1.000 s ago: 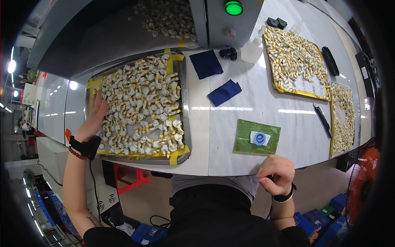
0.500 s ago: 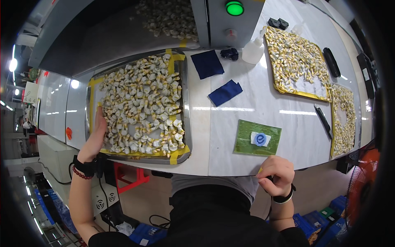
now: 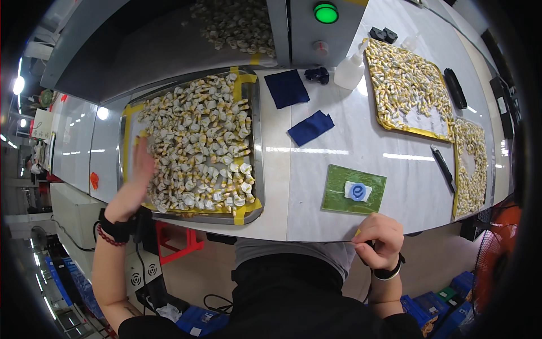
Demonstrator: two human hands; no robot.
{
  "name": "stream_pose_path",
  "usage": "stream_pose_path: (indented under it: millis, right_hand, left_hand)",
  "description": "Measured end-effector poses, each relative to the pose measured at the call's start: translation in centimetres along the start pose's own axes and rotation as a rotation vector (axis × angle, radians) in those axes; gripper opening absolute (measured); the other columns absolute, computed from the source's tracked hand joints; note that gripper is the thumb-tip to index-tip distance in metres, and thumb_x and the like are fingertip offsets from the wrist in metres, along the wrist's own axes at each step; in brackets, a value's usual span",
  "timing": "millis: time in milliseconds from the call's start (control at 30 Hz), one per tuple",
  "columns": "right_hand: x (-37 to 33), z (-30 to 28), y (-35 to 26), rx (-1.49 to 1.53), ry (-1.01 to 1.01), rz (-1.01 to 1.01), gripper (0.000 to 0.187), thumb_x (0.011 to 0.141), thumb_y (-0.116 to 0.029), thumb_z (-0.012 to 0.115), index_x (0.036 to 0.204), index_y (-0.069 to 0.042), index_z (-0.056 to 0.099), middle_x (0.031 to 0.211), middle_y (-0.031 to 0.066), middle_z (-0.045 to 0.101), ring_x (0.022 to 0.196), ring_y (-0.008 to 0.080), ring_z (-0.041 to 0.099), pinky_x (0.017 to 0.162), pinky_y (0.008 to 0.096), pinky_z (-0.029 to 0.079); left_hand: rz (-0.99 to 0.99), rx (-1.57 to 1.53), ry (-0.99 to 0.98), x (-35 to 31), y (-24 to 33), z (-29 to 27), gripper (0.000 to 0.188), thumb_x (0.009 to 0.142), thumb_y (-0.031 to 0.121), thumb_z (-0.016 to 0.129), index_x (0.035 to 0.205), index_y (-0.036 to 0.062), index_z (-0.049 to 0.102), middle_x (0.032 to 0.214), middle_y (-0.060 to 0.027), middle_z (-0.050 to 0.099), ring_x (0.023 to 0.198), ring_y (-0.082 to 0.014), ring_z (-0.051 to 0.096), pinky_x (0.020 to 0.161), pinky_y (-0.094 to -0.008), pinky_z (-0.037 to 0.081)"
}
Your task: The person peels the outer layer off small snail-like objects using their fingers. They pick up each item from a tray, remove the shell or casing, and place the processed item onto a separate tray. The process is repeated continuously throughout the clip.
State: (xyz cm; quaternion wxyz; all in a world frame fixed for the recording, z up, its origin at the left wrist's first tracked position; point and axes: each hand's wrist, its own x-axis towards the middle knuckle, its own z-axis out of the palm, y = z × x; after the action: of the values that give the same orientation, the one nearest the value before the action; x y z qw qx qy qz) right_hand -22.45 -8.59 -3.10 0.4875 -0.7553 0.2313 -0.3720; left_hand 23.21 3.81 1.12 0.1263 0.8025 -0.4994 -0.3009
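A metal tray (image 3: 257, 169) with yellow tape on its corners holds several small white and yellow parts. My left hand (image 3: 138, 179) lies flat with fingers apart over the tray's left side, on the parts. My right hand (image 3: 379, 242) is curled at the table's front edge, fingers closed around a small dark thing I cannot make out. Just above that hand lies a green mat (image 3: 354, 190) with a white and blue piece on it.
Two dark blue cloths (image 3: 287, 88) (image 3: 310, 127) lie mid-table. A white squeeze bottle (image 3: 350, 70) stands behind them. Two yellow-edged trays (image 3: 407, 90) (image 3: 472, 166) of parts sit right. A machine with a green button (image 3: 326, 12) is at the back. A black tool (image 3: 442, 167) lies between the right trays.
My left hand has slid down the tray's left side toward me. My right hand has stayed at the table's front edge.
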Motion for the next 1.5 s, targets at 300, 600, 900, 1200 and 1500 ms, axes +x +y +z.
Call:
stream_pose_path:
  millis: [300, 600, 900, 1200, 1500]
  right_hand:
    - [0.2, 0.0, 0.0, -0.002, 0.000, -0.011, 0.008, 0.067, -0.005, 0.070, 0.070, -0.002, 0.064, 0.063, 0.0066, 0.060, 0.055, 0.0179, 0.056, 0.049, 0.0260, 0.043]
    - [0.2, -0.2, 0.0, -0.008, 0.016, 0.001, 0.007, 0.067, -0.003, 0.070, 0.071, -0.002, 0.063, 0.063, 0.0068, 0.060, 0.055, 0.0181, 0.057, 0.049, 0.0259, 0.043]
    - [0.2, 0.1, 0.0, -0.023, 0.028, 0.012, 0.008, 0.067, -0.005, 0.069, 0.070, -0.002, 0.063, 0.063, 0.0065, 0.061, 0.055, 0.0187, 0.056, 0.050, 0.0270, 0.042]
    - [0.2, 0.2, -0.3, -0.074, 0.052, 0.008, 0.007, 0.067, -0.003, 0.069, 0.070, -0.002, 0.063, 0.064, 0.0064, 0.060, 0.055, 0.0185, 0.055, 0.049, 0.0264, 0.042]
    - [0.2, 0.3, -0.4, -0.112, 0.053, 0.000, 0.006, 0.068, -0.003, 0.069, 0.071, -0.002, 0.063, 0.064, 0.0063, 0.060, 0.055, 0.0174, 0.055, 0.048, 0.0258, 0.041]
  left_hand:
    - [-0.093, -0.464, 0.024, 7.8, -3.6, -4.2, 0.082, 0.095, 0.057, 0.029, 0.145, -0.0020, 0.000, 0.153, -0.0150, 0.001, 0.142, -0.0218, -0.001, 0.113, -0.0321, 0.003]
    - [-0.008, -0.028, 0.068, 8.0, 2.6, -1.5, 0.078, 0.095, 0.050, 0.033, 0.144, -0.0037, 0.004, 0.152, -0.0205, 0.007, 0.142, -0.0301, 0.002, 0.113, -0.0371, 0.006]
    - [0.169, 0.391, 0.132, 6.3, 4.7, 0.2, 0.071, 0.094, 0.039, 0.040, 0.143, -0.0017, 0.010, 0.148, -0.0268, 0.014, 0.140, -0.0387, 0.006, 0.111, -0.0519, 0.005]
    - [0.312, 0.603, 0.050, 6.5, 7.0, 1.4, 0.061, 0.095, 0.036, 0.040, 0.144, 0.0053, 0.021, 0.151, -0.0230, 0.008, 0.139, -0.0411, 0.008, 0.110, -0.0550, 0.008]
    - [0.500, 0.647, 0.012, 4.9, 10.7, 1.3, 0.069, 0.092, 0.045, 0.043, 0.143, 0.0035, 0.022, 0.151, -0.0207, 0.010, 0.140, -0.0410, 0.004, 0.109, -0.0568, 0.008]
